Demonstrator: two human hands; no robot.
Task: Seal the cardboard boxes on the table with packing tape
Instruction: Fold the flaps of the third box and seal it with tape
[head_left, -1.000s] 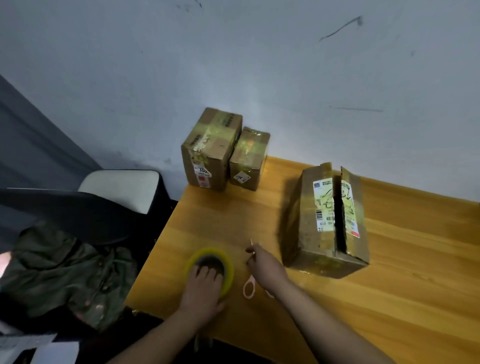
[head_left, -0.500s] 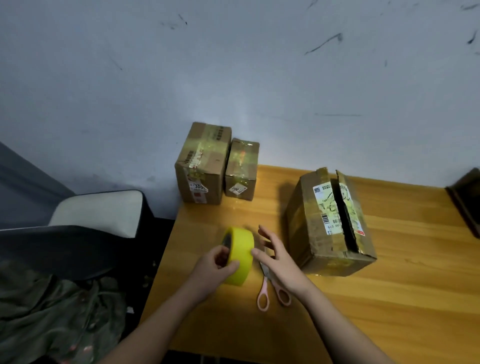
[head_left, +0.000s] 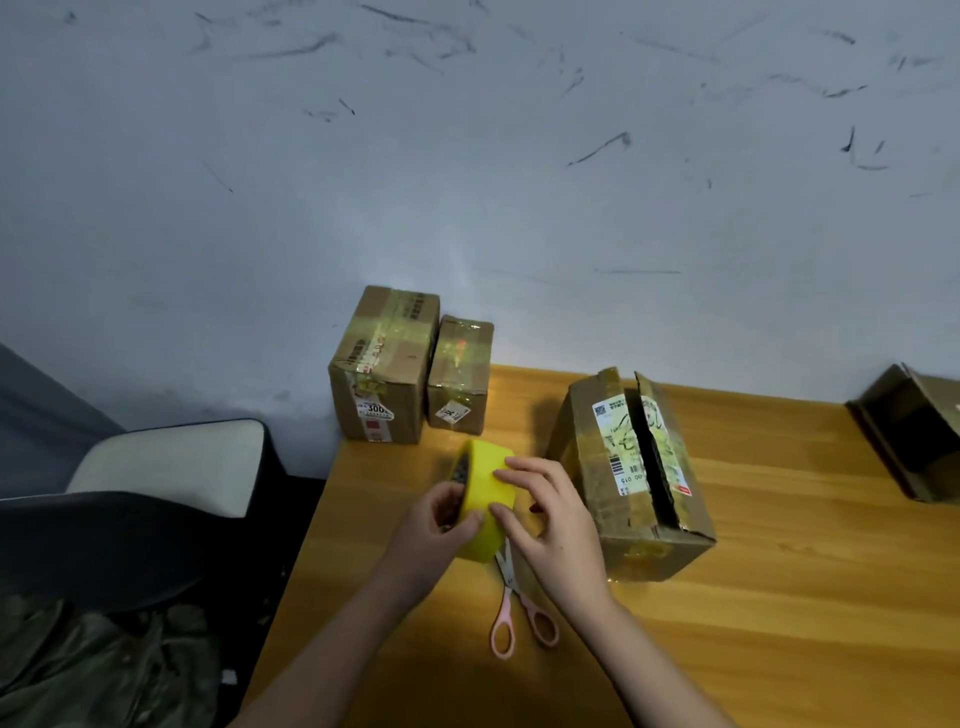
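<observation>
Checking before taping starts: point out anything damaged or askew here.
The large box beside the right hand gapes: its top flaps stand apart along a dark slit through the torn label. A box at the table's right edge lies open on its side.

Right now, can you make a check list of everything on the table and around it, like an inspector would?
Surface: wooden table.
Job's things: yellow tape roll held up on edge; open box with flaps gaping; two taped boxes at the far corner.
Clutter: pink scissors lying flat; another box at the right edge.
Grippers: left hand grips the roll; right hand fingers touch it.
Cables: nothing seen.
Surroundings: scuffed wall, chair.
</observation>
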